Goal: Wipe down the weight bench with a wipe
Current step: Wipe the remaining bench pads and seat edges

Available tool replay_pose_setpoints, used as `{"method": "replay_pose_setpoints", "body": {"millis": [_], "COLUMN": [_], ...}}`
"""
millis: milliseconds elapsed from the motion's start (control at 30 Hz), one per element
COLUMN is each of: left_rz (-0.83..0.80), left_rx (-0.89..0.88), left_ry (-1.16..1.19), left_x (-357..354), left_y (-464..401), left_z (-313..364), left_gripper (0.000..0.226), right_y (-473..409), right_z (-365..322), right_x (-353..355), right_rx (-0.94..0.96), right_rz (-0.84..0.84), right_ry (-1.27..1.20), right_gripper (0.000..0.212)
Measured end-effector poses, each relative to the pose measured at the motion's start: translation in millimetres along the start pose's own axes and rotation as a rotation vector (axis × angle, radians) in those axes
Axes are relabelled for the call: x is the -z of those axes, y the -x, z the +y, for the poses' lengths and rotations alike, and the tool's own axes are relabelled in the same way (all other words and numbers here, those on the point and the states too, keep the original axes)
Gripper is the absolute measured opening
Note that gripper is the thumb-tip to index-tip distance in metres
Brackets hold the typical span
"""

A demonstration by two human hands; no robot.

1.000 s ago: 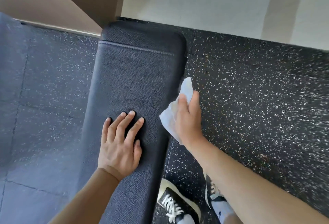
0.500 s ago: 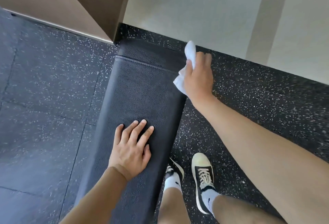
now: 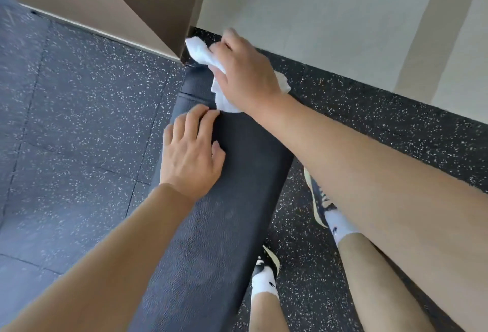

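Your right hand (image 3: 245, 73) is gripping the white wipe (image 3: 203, 54), the grip clenched around its crumpled bulk, and pressing it onto the far end of the weight bench (image 3: 227, 213) near the wall (image 3: 317, 15). Your left hand (image 3: 191, 154) is lying flat on the pad just beside it, grip released, fingers straight and together. Your shoes are standing on the speckled floor (image 3: 79, 120) right of the bench.
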State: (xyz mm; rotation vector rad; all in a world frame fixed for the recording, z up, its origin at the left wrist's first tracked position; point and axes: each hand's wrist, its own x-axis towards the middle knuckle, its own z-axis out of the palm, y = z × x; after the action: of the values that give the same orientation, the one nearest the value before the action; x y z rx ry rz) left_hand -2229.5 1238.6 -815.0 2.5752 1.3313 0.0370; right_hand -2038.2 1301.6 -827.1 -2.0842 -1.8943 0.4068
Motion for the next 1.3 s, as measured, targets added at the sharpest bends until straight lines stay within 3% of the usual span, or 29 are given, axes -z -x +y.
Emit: {"method": "replay_pose_setpoints", "body": {"millis": [100, 267, 467, 567, 633, 700, 800, 900, 1100, 1300], "left_rz": [0.062, 0.236, 0.298, 0.302, 0.307, 0.311, 0.308, 0.295, 0.287, 0.249], "left_rx": [0.063, 0.355, 0.335, 0.336, 0.343, 0.343, 0.351, 0.357, 0.347, 0.337], "left_ry": [0.096, 0.153, 0.077, 0.077, 0.086, 0.085, 0.086, 0.079, 0.092, 0.084], "left_x": [-5.2, -22.9, -34.6, -33.9, -34.6, -35.9, -36.9, -35.3, -35.1, -35.6], "left_y": [-39.9, -60.7, -61.0, -61.2, -61.9, -61.3, -60.9, -61.0, -61.7, -61.9], "left_z": [7.6, 44.4, 40.9, 46.3, 46.9, 45.3, 46.5, 48.6, 45.7, 42.1], "left_gripper": [0.059, 0.047, 0.047, 0.049, 0.049, 0.050, 0.050, 0.049, 0.049, 0.050], "right_y": [1.4, 68.5, 143.0, 109.3, 76.0, 40.3, -1.9, -8.9, 37.5, 15.7], "right_z": [40.4, 91.9, 80.5, 85.2, 100.5, 111.9, 106.5, 100.0, 125.0, 110.6], "right_x": [10.0, 27.1, 15.1, 4.1, 3.8, 2.3, -3.3, -7.6, 9.6, 10.2], "right_rx": [-0.154, -0.343, -0.680, -0.782, -0.738, -0.599, -0.379, -0.343, -0.389, -0.305], "right_rz": [-0.017, -0.028, 0.076, 0.130, 0.030, -0.226, -0.505, -0.484, -0.402, -0.460], "right_ry": [-0.227, -0.507, -0.920, -0.892, -0.935, -1.031, -0.909, -0.904, -0.897, -0.826], "right_gripper": [0.023, 0.014, 0.012, 0.016, 0.021, 0.031, 0.045, 0.054, 0.041, 0.045]}}
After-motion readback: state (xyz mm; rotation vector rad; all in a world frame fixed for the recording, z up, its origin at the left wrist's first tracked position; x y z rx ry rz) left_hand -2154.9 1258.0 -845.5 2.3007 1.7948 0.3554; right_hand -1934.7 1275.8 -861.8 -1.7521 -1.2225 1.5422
